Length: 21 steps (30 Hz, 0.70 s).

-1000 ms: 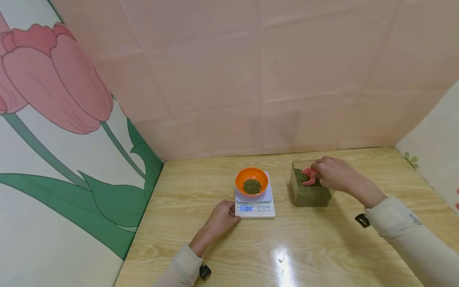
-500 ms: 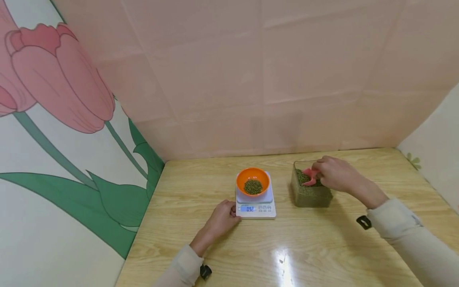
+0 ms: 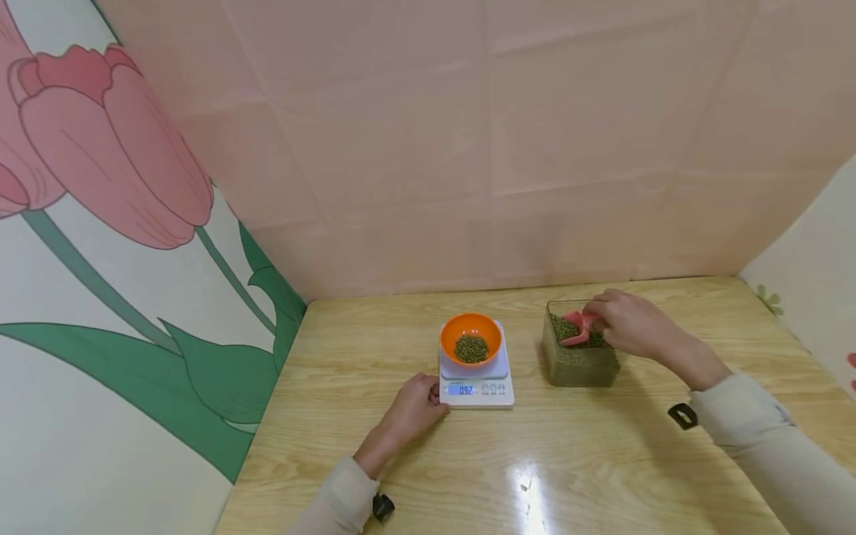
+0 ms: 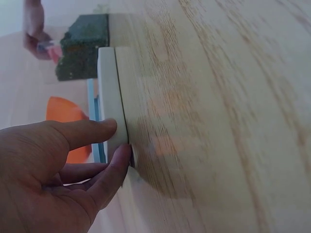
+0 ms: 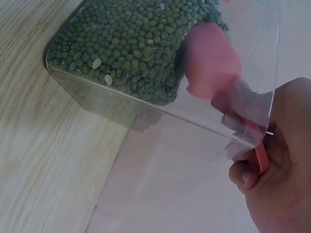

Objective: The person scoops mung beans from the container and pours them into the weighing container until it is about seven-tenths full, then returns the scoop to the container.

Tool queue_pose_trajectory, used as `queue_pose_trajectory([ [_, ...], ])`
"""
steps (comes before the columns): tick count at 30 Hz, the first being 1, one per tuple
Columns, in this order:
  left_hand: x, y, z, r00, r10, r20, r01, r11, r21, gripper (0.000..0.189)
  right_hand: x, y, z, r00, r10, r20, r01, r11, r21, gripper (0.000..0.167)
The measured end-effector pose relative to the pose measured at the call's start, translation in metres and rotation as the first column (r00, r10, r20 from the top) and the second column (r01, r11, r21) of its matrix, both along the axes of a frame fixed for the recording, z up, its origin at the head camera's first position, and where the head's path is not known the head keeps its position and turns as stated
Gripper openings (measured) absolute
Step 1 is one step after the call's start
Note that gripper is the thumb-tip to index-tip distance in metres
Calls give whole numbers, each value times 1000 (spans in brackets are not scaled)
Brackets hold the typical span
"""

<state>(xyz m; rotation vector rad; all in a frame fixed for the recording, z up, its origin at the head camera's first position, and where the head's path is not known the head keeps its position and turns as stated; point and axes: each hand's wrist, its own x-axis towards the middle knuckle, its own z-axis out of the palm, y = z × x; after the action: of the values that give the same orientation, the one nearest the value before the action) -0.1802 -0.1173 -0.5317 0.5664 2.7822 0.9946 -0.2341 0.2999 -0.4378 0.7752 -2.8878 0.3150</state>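
Observation:
A white kitchen scale (image 3: 478,397) carries an orange bowl (image 3: 470,323) with a small heap of mung beans (image 3: 471,348) in it. Its lit display seems to read 092. At the scale's front left corner is my left hand (image 3: 411,407), thumb and fingers pinching the edge, as the left wrist view shows up close. To the right stands a clear square container (image 3: 580,371) partly filled with mung beans (image 5: 126,43). My right hand (image 3: 631,323) grips a pink scoop (image 3: 576,331) by its handle, its head inside the container above or against the beans; contact is unclear.
The wooden table (image 3: 374,334) meets a pink-covered wall (image 3: 401,186) at its back edge. A tulip-painted panel (image 3: 120,297) closes the left side, and a pale panel stands at the right. The container's walls rise around the scoop.
Inside the container, the scoop has tilted a little, and my right hand has shifted slightly right. My left hand, the scale and the bowl stay in place.

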Motion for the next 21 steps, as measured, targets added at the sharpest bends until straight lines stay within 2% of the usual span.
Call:
queue_pose_trajectory([
  [13,0,0,-1,1000,0,3,0,1000,1,17,2,9,-5,1000,-4,-25,2,997,-73,17],
  [21,-1,-1,-1,1000,-13,-19,13,1000,5,17,4,12,-5,998,-6,-59,0,995,-100,15],
])
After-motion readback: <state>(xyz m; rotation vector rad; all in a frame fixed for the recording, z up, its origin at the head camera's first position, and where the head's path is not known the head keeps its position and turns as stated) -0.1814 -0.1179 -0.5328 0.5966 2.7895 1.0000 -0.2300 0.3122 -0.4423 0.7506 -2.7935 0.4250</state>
